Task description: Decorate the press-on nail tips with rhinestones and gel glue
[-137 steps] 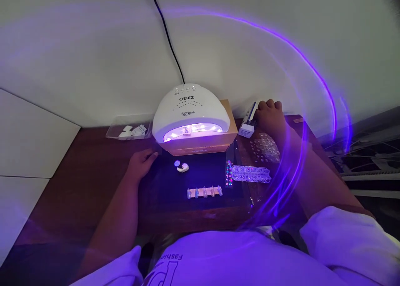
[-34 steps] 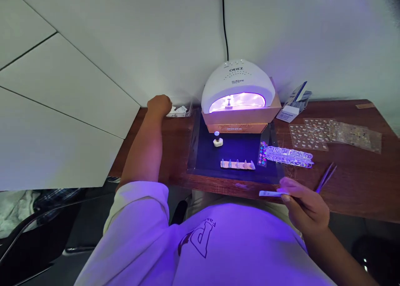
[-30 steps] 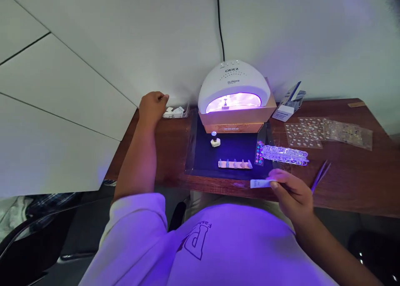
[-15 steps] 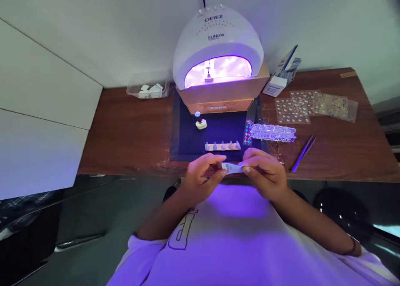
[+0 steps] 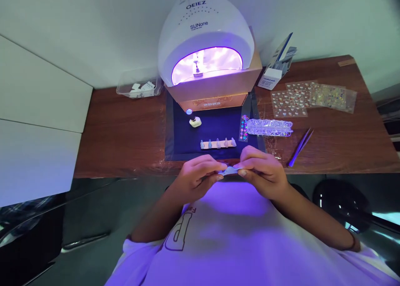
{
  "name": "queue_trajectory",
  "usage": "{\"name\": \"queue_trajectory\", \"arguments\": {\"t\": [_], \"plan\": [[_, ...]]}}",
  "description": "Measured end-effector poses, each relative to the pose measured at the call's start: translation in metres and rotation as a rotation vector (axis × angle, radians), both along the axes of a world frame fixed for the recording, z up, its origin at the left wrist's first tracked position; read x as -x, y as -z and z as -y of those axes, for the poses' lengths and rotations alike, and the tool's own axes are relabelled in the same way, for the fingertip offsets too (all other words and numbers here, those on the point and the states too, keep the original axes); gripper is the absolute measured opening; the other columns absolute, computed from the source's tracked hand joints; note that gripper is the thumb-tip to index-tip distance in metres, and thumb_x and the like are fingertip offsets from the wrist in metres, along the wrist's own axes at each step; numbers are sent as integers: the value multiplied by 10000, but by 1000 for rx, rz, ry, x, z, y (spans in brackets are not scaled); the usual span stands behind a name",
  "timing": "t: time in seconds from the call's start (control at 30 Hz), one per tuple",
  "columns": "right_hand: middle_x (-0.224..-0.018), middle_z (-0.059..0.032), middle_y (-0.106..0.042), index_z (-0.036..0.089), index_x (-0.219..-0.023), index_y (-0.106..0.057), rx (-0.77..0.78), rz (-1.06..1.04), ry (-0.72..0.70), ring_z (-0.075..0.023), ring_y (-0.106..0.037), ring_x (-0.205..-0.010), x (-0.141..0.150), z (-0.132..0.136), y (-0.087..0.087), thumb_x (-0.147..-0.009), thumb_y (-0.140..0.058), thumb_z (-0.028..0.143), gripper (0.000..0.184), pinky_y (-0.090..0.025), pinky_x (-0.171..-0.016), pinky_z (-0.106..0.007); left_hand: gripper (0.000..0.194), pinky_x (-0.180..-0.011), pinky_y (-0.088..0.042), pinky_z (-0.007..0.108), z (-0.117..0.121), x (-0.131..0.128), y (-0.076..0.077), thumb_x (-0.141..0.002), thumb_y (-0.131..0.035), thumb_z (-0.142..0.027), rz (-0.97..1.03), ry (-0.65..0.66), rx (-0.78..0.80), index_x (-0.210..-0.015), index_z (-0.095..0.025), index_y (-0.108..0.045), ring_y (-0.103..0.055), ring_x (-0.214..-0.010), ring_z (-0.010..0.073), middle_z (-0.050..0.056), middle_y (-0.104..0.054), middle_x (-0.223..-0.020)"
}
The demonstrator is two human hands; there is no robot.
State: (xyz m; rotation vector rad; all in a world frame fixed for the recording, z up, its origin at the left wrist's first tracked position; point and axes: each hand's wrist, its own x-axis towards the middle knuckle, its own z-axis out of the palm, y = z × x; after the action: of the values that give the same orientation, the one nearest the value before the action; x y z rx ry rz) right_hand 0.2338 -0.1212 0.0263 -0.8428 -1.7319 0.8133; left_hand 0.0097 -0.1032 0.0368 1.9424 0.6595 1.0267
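Note:
A small white alcohol pad packet is stretched between my two hands, just in front of the table's near edge. My left hand pinches its left end between thumb and fingers. The right end is pinched by my right hand in the same way. Beyond the hands, on a dark mat, lies a pale strip bearing several false nails. A nail polish bottle with a dark cap stands behind it.
A lit white nail lamp sits on a cardboard box, with a small stand inside. To the right are a rhinestone case, star stickers, tweezers, sticker sheets and an alcohol pads box. A clear tub stands left.
The packet has tilted and bunched up, so its printed face no longer shows. Both hands keep their pinch and have drawn slightly closer together. My view has shifted a little.

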Motion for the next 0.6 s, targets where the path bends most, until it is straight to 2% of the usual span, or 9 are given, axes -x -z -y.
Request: {"name": "queue_trajectory", "arguments": {"t": [0.6], "plan": [[-725,-6,-584,179,-945,-677,-107,22,-33,-113,-546,-703,-4,-1,4,-939,-600,227,90,-462,-662,-296,281,-719,-532,185,-2,1,-12,-905,-566,-42,-72,127,5,-1140,-181,-634,-615,-788,84,29,-628,-892]]}}
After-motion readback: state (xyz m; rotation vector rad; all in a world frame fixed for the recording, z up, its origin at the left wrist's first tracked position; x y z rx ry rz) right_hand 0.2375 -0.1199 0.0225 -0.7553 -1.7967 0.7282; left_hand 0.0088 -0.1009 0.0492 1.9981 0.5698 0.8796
